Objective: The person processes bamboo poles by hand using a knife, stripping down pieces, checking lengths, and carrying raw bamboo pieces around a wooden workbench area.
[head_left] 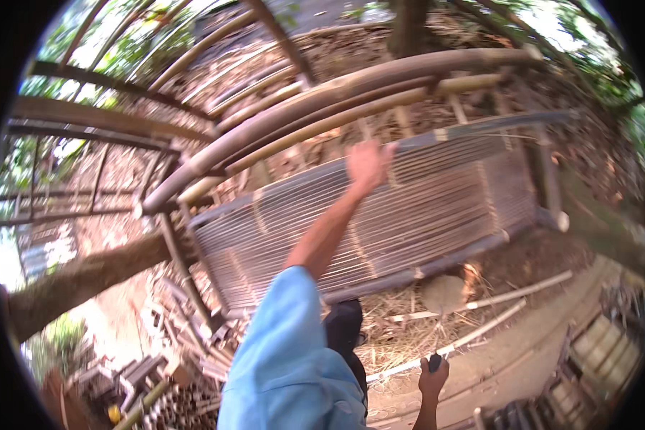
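Note:
A bamboo bench [423, 208] with a seat of thin slats, bound by pale cross ties, stretches across the middle. My left hand [369, 166], at the end of a light blue sleeve, is closed over the dark rail [301, 184] along the seat's far edge; blur softens its fingers. Low on the right, my right hand [434, 380] is wrapped round the dark handle of a tool [435, 362]. The tool's far end is too faint to make out against the straw.
Thick bamboo poles [337, 93] form the bench's back, with a pole railing [100, 118] at the left. A tree trunk [411, 29] stands behind. Straw [401, 347] and long bamboo poles [494, 297] lie in front. Cut bamboo pieces [186, 394] are heaped lower left, more bamboo [602, 351] lower right.

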A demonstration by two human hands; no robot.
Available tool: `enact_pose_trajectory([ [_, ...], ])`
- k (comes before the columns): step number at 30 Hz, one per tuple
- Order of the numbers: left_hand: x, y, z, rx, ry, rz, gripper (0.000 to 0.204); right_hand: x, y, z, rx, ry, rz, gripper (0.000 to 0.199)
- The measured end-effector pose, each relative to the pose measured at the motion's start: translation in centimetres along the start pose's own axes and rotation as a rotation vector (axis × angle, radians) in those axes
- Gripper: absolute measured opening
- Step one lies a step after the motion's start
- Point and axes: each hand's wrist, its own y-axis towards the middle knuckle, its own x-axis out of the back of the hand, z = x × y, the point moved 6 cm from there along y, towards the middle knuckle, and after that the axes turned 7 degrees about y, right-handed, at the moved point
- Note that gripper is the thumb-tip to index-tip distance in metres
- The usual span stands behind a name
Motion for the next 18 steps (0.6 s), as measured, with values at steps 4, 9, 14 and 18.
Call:
enact_pose_trajectory([
  [4,-3.7,2.3,-0.8,-0.001,-0.147,-0.083,0.057,-1.6,-1.5,-0.6,-0.108,-0.035,0.077,0.043],
  [9,-6.0,3.8,-0.7,0.002,-0.181,-0.157,0.054,-2.3,-0.7,-1.7,-0.151,-0.039,0.078,0.042],
  [14,-7.7,5.7,-3.4,-0.003,-0.051,-0.082,0.058,-2.8,0.3,-0.9,-0.165,0.088,-0.022,0.04],
  [18,-8.7,8.0,-1.9,0.064,-0.049,0.023,0.058,-3.9,1.4,-0.7,-0.162,-0.006,0.022,0.044],
])
